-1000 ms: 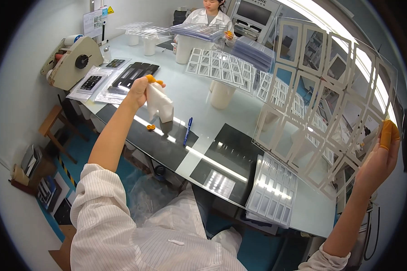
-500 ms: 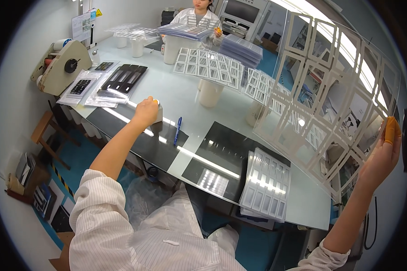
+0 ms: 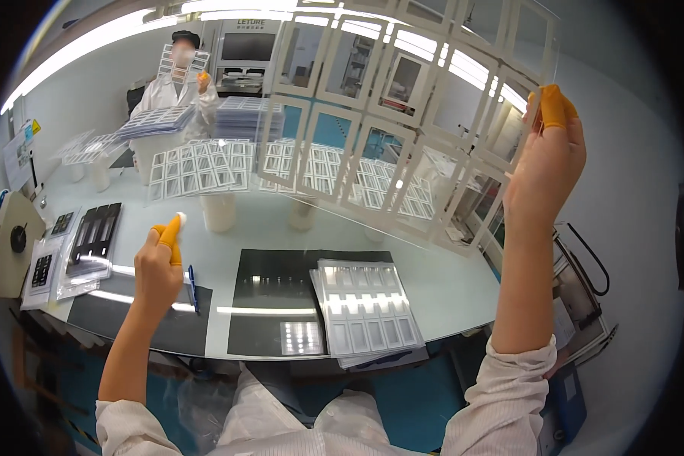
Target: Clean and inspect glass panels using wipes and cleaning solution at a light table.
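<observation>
While right hand (image 3: 543, 171) pinches clear sheet (image 3: 403, 114) | held upright, long axis left-right

You are facing a pale glass-topped table (image 3: 448, 277); a stack of clear trays (image 3: 366, 308) is lying on a black mat (image 3: 270, 292) between your hands, a blue pen (image 3: 192, 286) just beside your left hand (image 3: 158, 270)

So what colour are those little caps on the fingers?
Orange finger caps on the right hand, clearest in the head view.
</observation>
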Demonstrator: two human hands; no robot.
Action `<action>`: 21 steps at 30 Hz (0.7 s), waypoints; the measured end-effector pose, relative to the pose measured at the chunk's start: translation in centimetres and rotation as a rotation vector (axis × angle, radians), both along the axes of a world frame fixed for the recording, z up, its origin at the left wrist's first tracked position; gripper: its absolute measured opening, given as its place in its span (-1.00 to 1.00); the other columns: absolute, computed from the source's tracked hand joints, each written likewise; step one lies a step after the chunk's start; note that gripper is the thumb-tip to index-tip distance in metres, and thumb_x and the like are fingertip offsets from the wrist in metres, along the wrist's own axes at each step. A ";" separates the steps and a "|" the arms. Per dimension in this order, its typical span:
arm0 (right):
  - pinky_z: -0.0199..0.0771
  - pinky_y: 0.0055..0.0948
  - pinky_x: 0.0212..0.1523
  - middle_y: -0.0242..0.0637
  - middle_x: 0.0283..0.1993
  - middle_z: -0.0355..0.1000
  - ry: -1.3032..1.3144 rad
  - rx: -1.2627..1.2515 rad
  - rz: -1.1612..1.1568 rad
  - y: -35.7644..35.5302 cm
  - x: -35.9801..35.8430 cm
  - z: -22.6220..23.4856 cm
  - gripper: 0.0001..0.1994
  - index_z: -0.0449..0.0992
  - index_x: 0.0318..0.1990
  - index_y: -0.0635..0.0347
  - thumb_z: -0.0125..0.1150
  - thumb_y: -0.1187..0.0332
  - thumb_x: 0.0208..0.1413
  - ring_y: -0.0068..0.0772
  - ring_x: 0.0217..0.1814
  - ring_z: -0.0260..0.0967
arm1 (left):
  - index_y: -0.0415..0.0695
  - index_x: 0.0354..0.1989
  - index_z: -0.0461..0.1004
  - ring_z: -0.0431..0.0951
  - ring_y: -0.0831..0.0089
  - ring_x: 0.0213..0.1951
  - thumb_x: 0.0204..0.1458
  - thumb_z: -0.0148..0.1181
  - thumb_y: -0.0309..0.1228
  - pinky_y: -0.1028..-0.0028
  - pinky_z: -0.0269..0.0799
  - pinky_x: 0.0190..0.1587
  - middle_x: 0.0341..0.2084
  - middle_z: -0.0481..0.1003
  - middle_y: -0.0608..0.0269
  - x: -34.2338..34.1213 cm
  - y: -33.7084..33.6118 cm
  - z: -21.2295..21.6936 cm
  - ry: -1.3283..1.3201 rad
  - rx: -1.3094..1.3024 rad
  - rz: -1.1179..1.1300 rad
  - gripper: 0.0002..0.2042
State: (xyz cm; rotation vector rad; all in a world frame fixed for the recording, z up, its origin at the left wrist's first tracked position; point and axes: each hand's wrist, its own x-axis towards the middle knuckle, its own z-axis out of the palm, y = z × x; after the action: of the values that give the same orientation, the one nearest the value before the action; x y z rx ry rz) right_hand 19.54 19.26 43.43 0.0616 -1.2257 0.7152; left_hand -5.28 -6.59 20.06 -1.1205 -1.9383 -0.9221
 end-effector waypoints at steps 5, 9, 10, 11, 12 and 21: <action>0.10 -0.67 -0.26 -0.42 -0.43 0.25 0.000 0.075 -0.005 -0.9 0.9 1.1 -0.74 0.43 -0.23 0.33 -0.13 0.54 -0.10 -0.65 -0.42 0.11 | -0.35 -0.15 0.43 0.42 0.23 -0.52 -0.35 0.15 -0.65 0.39 0.35 -0.52 -0.35 0.35 0.05 10.3 3.1 7.4 0.239 0.120 -0.355 -0.57; 0.08 -0.68 -0.28 -0.43 -0.43 0.25 0.020 0.094 0.060 -2.8 -0.1 1.3 -0.75 0.43 -0.25 0.32 -0.14 0.55 -0.11 -0.66 -0.42 0.11 | -0.34 -0.27 0.45 0.39 0.27 -0.46 -0.33 0.22 -0.60 0.38 0.33 -0.55 -0.42 0.29 0.14 14.7 5.2 10.3 0.289 0.124 -0.471 -0.67; 0.07 -0.68 -0.28 -0.43 -0.43 0.25 0.028 0.088 0.057 -3.1 -0.3 1.2 -0.74 0.43 -0.25 0.33 -0.14 0.56 -0.11 -0.66 -0.42 0.10 | -0.34 -0.27 0.45 0.39 0.27 -0.46 -0.33 0.22 -0.60 0.38 0.33 -0.55 -0.42 0.29 0.14 15.2 5.8 10.3 0.290 0.127 -0.465 -0.67; 0.07 -0.68 -0.28 -0.43 -0.43 0.24 0.036 0.081 0.054 -3.4 -0.4 1.0 -0.74 0.43 -0.24 0.33 -0.14 0.57 -0.11 -0.67 -0.41 0.10 | -0.33 -0.18 0.41 0.39 0.25 -0.44 -0.32 0.21 -0.64 0.37 0.33 -0.51 -0.39 0.28 0.13 15.6 6.5 10.3 0.266 0.104 -0.467 -0.61; 0.07 -0.68 -0.28 -0.43 -0.43 0.24 0.037 0.088 0.055 -3.6 -0.1 0.9 -0.74 0.43 -0.24 0.33 -0.14 0.57 -0.11 -0.67 -0.41 0.10 | -0.33 -0.10 0.37 0.39 0.24 -0.43 -0.31 0.20 -0.67 0.37 0.33 -0.48 -0.36 0.27 0.12 16.1 6.9 10.4 0.245 0.085 -0.473 -0.54; 0.23 -0.54 0.12 -0.32 -0.28 0.37 0.022 0.174 0.214 -3.4 1.9 0.3 -0.78 0.43 -0.15 0.35 -0.12 0.55 0.10 -0.56 -0.19 0.29 | -0.38 -0.29 0.39 0.33 0.36 -0.50 -0.32 0.27 -0.59 0.48 0.31 -0.59 -0.45 0.25 0.19 17.0 8.6 12.8 0.459 0.199 -0.346 -0.67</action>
State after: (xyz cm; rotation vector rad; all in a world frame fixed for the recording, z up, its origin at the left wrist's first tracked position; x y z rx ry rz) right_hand 21.48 15.87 43.76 0.3479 -1.2700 0.7886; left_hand 11.70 2.05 32.87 -1.4269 -1.2800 -0.9131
